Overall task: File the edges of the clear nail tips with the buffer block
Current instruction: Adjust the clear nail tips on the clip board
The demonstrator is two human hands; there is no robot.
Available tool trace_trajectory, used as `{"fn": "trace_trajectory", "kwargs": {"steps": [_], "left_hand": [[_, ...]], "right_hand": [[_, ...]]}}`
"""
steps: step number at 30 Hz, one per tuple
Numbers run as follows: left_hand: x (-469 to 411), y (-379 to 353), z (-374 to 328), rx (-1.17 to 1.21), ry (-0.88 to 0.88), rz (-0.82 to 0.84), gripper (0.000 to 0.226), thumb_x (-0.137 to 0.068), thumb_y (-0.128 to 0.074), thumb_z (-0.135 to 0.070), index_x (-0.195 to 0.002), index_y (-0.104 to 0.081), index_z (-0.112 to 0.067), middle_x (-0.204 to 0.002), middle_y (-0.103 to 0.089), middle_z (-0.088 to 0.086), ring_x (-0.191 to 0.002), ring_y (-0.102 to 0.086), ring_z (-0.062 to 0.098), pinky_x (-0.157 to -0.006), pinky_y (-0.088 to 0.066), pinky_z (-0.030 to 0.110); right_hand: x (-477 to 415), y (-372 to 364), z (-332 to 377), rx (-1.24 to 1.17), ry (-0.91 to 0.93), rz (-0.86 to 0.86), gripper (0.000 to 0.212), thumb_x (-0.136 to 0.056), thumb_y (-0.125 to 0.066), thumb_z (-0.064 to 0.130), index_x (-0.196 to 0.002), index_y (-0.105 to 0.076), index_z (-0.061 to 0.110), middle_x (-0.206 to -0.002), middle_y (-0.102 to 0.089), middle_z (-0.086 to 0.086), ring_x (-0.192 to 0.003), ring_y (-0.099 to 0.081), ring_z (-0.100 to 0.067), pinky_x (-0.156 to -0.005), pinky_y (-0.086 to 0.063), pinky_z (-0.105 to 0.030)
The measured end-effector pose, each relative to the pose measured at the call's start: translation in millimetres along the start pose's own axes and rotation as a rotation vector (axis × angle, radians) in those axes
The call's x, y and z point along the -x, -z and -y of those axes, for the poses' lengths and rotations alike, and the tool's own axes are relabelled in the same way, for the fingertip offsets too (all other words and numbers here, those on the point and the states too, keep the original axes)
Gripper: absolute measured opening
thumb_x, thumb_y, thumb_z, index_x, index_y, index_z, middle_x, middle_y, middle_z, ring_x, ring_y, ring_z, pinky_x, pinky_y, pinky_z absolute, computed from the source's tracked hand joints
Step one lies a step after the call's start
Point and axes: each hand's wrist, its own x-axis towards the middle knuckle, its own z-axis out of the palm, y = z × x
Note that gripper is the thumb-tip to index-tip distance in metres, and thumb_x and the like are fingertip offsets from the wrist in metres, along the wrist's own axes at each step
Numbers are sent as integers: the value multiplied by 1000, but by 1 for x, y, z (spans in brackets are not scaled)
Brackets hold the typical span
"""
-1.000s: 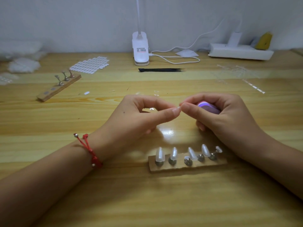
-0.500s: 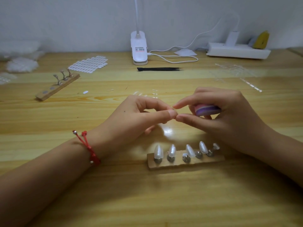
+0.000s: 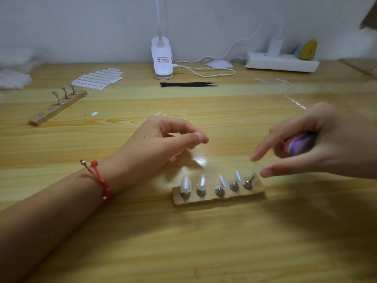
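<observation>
Holding the buffer block (image 3: 301, 144) in its curled rear fingers, the right hand (image 3: 334, 148) spreads forefinger and thumb apart near the rightmost post (image 3: 248, 183) of the wooden holder (image 3: 218, 198). Four clear nail tips (image 3: 186, 183) stand on the other posts; the rightmost looks bare (blur prevents certainty). The left hand (image 3: 163, 144) sits well apart, thumb and forefinger tips together; whether a tip is pinched cannot be determined. The block touches no tip, and which edges are finished is not discernible.
</observation>
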Motion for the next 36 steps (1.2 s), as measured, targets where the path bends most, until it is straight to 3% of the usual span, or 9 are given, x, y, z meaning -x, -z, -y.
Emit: {"fn": "trace_trajectory", "kwargs": {"steps": [6,13,17,21,27,36], "left_hand": [[0,-1,-2,-6,10,-18,14,-90,-60,-18,-88,-73,-12,-41,-50,-18,-45,-41,0,-55,-36,12],[0,-1,-1,-8,16,-20,14,-90,-60,-17,-88,-72,-11,-40,-50,-19,-43,-39,0,-49,-33,6],[1,0,-2,-25,6,-13,14,-91,-59,-16,-88,-72,-11,-41,-51,-21,-44,-44,-3,-50,-34,4],[0,0,-2,-25,9,-13,14,-90,-60,-19,-87,-73,-13,-41,-51,-20,-46,-45,-3,-51,-35,4],[-1,-1,-1,-22,13,-23,14,-89,-61,-18,-87,-73,-12,-40,-50,-18,-43,-41,-1,-50,-34,5],[0,-2,-1,-28,3,-19,13,-90,-60,-15,-87,-72,-11,-41,-51,-20,-43,-42,-2,-49,-33,5]], "right_hand": [[3,-1,1,-48,19,15,32,-65,-71,69,-90,-74,49,-62,-61,3,-54,-57,-13,-55,-48,-17],[3,-6,1,-51,-9,60,33,-63,-72,71,-89,-74,50,-61,-58,-4,-52,-53,-14,-53,-49,-31],[2,-6,1,-37,-16,72,31,-64,-73,69,-89,-74,50,-59,-56,2,-51,-52,-15,-51,-46,-28],[1,-8,-1,-45,-18,80,33,-65,-71,72,-89,-73,50,-62,-59,-5,-51,-53,-17,-50,-48,-32],[2,-9,-4,-28,4,72,31,-67,-70,71,-91,-73,51,-61,-59,-2,-50,-53,-15,-49,-47,-27],[0,-13,-7,-39,31,53,33,-65,-70,72,-90,-73,51,-65,-58,-14,-51,-52,-22,-50,-46,-35]]}}
